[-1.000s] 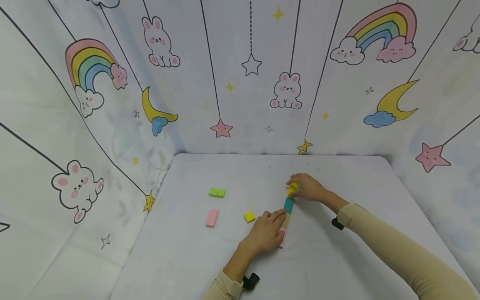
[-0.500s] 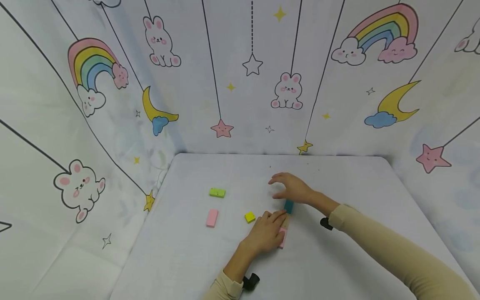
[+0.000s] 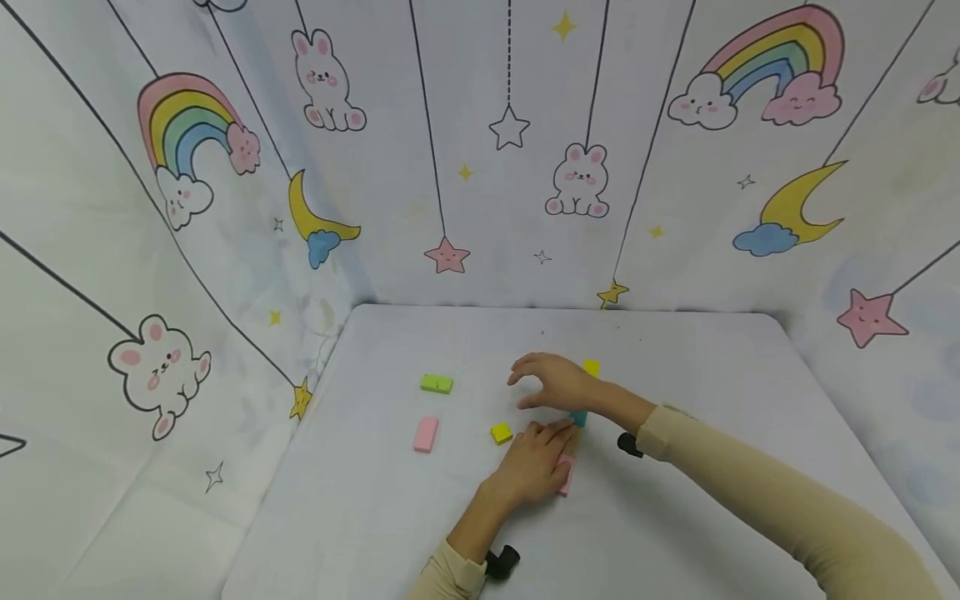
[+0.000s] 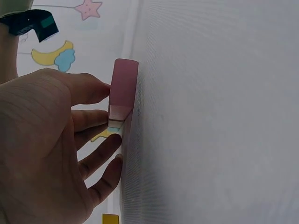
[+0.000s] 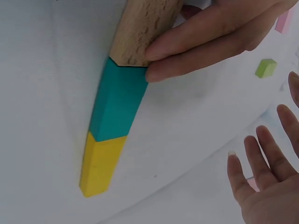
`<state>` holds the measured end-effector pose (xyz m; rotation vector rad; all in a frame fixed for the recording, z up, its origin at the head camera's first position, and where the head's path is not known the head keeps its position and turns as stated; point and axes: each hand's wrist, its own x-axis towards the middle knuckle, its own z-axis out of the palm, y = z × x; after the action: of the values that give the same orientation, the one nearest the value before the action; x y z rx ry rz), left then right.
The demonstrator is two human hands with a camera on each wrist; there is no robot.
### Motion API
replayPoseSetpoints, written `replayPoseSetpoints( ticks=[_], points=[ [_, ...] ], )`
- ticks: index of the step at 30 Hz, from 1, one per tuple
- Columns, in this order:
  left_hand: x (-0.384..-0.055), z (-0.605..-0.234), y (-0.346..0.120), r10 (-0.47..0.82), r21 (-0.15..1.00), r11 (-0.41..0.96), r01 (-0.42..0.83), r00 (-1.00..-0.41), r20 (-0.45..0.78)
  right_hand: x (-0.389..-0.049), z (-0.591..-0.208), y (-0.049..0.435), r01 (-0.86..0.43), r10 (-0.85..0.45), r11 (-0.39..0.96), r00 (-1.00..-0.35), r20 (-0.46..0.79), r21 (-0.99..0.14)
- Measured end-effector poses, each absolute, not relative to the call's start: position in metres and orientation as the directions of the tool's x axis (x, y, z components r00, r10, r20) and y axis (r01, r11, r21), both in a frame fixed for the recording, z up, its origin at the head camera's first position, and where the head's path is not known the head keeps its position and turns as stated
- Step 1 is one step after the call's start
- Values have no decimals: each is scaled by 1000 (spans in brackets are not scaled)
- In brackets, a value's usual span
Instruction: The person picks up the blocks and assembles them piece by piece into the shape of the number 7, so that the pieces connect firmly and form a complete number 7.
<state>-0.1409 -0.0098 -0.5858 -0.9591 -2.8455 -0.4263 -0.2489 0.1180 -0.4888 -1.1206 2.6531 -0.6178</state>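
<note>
Several blocks stand end to end in a row on the white table: a pink block (image 4: 124,84) nearest the person, then a bare wooden block (image 5: 145,30), a teal block (image 5: 119,105) and a yellow block (image 5: 102,165) at the far end. My left hand (image 3: 528,467) lies along the left side of this row, its thumb touching the pink block and its fingertips at the wooden and teal ones. Above the table, left of the yellow block, hovers my right hand (image 3: 558,382), fingers spread and holding nothing. In the head view it partly covers the teal block.
Left of the row lie a small yellow block (image 3: 501,433), a second pink block (image 3: 426,434) and a green block (image 3: 437,384). A white cloth with printed rabbits and rainbows (image 3: 780,67) hangs around the table's back and sides.
My right hand has let go of the far yellow block and moved left, over the table. The yellow block stays at the row's end. My left hand keeps its place.
</note>
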Motion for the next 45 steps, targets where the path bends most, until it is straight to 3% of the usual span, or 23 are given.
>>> replayPoseSetpoints(
  ticks=[7,20,28,34,45],
  points=[
    [-141,-586,-12,577,245,754,610,-792,198,-246,-484,96,-632,-738,627,-669,-86,-456],
    [-142,-589,-13,580,280,748,602,-797,165,-245,-473,61,-682,-799,591,-567,-199,-431],
    [-142,-590,-14,571,327,738,590,-805,163,-247,-481,47,-685,-761,648,-569,-310,-333],
    [-142,-588,-15,579,295,741,603,-797,173,-244,-490,39,-675,-718,688,-577,-390,-268],
    [-144,-589,-15,575,262,747,611,-792,206,-239,-499,33,-697,-726,672,-555,-406,-250]
  ],
)
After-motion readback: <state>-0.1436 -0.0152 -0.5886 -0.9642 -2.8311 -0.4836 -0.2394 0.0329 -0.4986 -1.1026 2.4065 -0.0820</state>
